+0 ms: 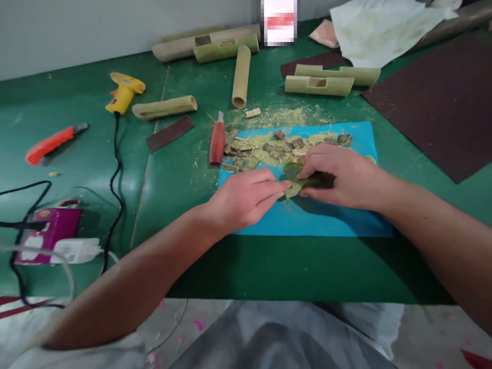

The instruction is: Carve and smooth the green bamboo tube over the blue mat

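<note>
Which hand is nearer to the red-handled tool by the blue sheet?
Left. The left hand is right of the red-handled tool, closer to the person; the right hand is farther right.

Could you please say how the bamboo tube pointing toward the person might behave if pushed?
The bamboo tube would probably roll sideways, given its round body. It is likely light for its size, since its open end looks hollow. Its straight, woody wall suggests stiffness.

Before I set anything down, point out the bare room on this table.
Free: the green table between its near edge and the blue sheet; also the patch bordered by the black cord, dark strip and left forearm. Crowded: the blue sheet, under chips, left hand and right hand; also around the purple box.
</note>
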`<move>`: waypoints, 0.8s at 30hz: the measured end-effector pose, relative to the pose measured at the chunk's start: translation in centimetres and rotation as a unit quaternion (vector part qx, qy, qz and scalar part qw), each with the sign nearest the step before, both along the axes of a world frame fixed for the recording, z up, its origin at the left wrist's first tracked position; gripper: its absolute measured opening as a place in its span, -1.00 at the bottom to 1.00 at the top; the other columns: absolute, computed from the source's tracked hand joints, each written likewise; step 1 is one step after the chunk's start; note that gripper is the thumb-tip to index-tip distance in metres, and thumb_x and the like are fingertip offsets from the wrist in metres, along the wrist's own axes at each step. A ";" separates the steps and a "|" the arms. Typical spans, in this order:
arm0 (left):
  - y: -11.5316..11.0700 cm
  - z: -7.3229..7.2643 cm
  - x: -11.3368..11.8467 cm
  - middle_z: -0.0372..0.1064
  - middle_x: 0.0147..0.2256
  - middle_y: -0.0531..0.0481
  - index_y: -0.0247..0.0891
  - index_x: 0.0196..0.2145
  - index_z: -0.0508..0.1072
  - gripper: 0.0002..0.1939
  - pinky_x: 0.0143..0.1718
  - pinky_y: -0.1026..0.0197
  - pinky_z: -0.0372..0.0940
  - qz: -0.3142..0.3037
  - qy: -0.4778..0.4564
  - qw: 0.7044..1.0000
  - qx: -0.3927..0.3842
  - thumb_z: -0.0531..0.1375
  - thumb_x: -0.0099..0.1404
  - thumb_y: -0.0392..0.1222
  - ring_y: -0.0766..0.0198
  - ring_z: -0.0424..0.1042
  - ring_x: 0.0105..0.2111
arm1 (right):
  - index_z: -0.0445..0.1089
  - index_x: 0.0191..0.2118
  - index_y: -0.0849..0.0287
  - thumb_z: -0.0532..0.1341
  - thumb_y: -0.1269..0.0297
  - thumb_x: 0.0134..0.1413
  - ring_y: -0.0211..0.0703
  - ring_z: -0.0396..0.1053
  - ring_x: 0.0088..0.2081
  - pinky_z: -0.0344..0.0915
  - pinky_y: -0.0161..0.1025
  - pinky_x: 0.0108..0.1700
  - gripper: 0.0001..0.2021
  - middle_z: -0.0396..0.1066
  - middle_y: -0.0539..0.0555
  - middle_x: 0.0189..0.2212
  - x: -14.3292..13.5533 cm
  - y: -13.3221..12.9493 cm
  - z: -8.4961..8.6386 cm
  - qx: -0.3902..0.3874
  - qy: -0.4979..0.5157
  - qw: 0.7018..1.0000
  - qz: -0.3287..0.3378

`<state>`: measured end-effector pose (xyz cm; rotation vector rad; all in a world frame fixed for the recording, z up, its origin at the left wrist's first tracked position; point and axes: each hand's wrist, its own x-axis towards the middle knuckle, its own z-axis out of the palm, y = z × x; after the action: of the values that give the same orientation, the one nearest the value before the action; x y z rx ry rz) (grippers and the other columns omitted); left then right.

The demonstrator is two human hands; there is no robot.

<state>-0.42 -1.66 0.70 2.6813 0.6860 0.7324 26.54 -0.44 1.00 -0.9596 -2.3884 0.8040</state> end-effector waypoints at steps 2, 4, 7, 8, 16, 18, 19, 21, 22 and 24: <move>0.0 0.0 0.2 0.56 -0.28 -0.09 -0.30 0.01 0.62 -0.70 -0.29 0.31 0.42 -0.004 0.006 1.000 0.000 0.08 0.59 -0.23 0.30 0.55 -0.32 | 0.31 -0.37 -0.01 0.34 0.19 0.14 -0.03 0.32 -0.28 0.23 -0.06 -0.27 -0.82 0.35 0.02 -0.38 -0.1 0.0 0.0 -0.003 0.004 1.000 0.000; -0.1 0.1 0.2 0.55 -0.29 -0.08 -0.29 0.02 0.61 -0.69 -0.30 0.32 0.41 -0.008 0.009 1.000 -0.001 0.07 0.60 -0.22 0.31 0.54 -0.34 | 0.32 -0.36 -0.01 0.33 0.19 0.16 -0.05 0.32 -0.28 0.23 -0.08 -0.27 -0.83 0.34 0.01 -0.38 -0.1 0.1 0.0 -0.001 0.007 1.000 0.003; -0.4 0.1 0.1 0.55 -0.28 -0.08 -0.31 0.03 0.61 -0.70 -0.27 0.32 0.42 0.008 0.003 1.000 0.005 0.08 0.60 -0.23 0.31 0.53 -0.32 | 0.31 -0.36 0.03 0.32 0.17 0.17 -0.09 0.31 -0.27 0.22 -0.11 -0.24 -0.82 0.32 0.00 -0.38 -0.1 0.1 0.0 0.015 0.008 1.000 0.014; -0.5 0.1 0.2 0.54 -0.29 -0.07 -0.32 0.04 0.60 -0.71 -0.28 0.32 0.41 0.011 0.002 1.000 0.011 0.09 0.59 -0.23 0.31 0.52 -0.33 | 0.31 -0.37 0.04 0.32 0.17 0.17 -0.09 0.30 -0.28 0.22 -0.11 -0.24 -0.81 0.31 0.00 -0.39 -0.2 0.1 0.0 0.020 0.007 1.000 0.017; -0.8 -0.2 0.2 0.54 -0.30 -0.06 -0.30 0.07 0.56 -0.68 -0.30 0.30 0.42 0.007 0.036 0.997 0.063 0.02 0.62 -0.24 0.31 0.51 -0.35 | 0.27 -0.37 0.02 0.31 0.17 0.20 -0.08 0.30 -0.28 0.20 -0.11 -0.26 -0.79 0.30 0.00 -0.38 -0.2 0.0 0.0 0.017 0.004 1.000 0.013; -0.7 -0.2 0.1 0.54 -0.30 -0.08 -0.33 0.07 0.55 -0.69 -0.31 0.27 0.42 0.000 0.046 0.995 0.084 0.03 0.61 -0.26 0.28 0.52 -0.35 | 0.26 -0.38 0.03 0.30 0.17 0.20 -0.10 0.29 -0.27 0.19 -0.12 -0.25 -0.79 0.30 -0.01 -0.38 -0.2 0.0 0.0 0.022 0.002 1.000 0.020; -0.7 -0.3 0.2 0.55 -0.30 -0.09 -0.35 0.06 0.55 -0.68 -0.32 0.27 0.42 -0.007 0.050 0.995 0.090 0.03 0.61 -0.26 0.26 0.52 -0.35 | 0.26 -0.38 0.04 0.29 0.18 0.21 -0.11 0.28 -0.28 0.18 -0.13 -0.24 -0.79 0.29 -0.01 -0.38 -0.3 0.0 0.1 0.024 0.003 0.999 0.021; -0.6 -0.2 0.2 0.55 -0.30 -0.10 -0.36 0.05 0.55 -0.67 -0.33 0.27 0.42 -0.019 0.049 0.994 0.099 0.01 0.61 -0.26 0.26 0.52 -0.35 | 0.26 -0.38 0.04 0.28 0.20 0.20 -0.12 0.27 -0.28 0.18 -0.14 -0.24 -0.80 0.29 -0.01 -0.39 -0.4 0.0 0.1 0.026 0.008 0.999 0.021; -0.6 -0.2 0.3 0.55 -0.31 -0.09 -0.36 0.05 0.55 -0.67 -0.33 0.27 0.41 -0.020 0.049 0.993 0.103 0.00 0.62 -0.26 0.27 0.51 -0.36 | 0.26 -0.38 0.04 0.28 0.21 0.20 -0.12 0.27 -0.28 0.18 -0.14 -0.24 -0.81 0.28 -0.01 -0.40 -0.4 0.0 0.1 0.028 0.009 0.999 0.019; -0.6 -0.2 0.3 0.54 -0.33 -0.06 -0.34 0.05 0.55 -0.67 -0.33 0.27 0.41 -0.008 0.047 0.993 0.106 0.00 0.62 -0.26 0.28 0.50 -0.38 | 0.27 -0.37 0.05 0.29 0.21 0.18 -0.11 0.27 -0.27 0.18 -0.13 -0.23 -0.82 0.28 -0.01 -0.40 -0.4 0.0 0.1 0.034 0.002 0.999 0.016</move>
<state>-0.11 -2.28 0.55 2.9271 0.6414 0.7152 26.17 -0.44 1.13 -0.8928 -2.4169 0.7318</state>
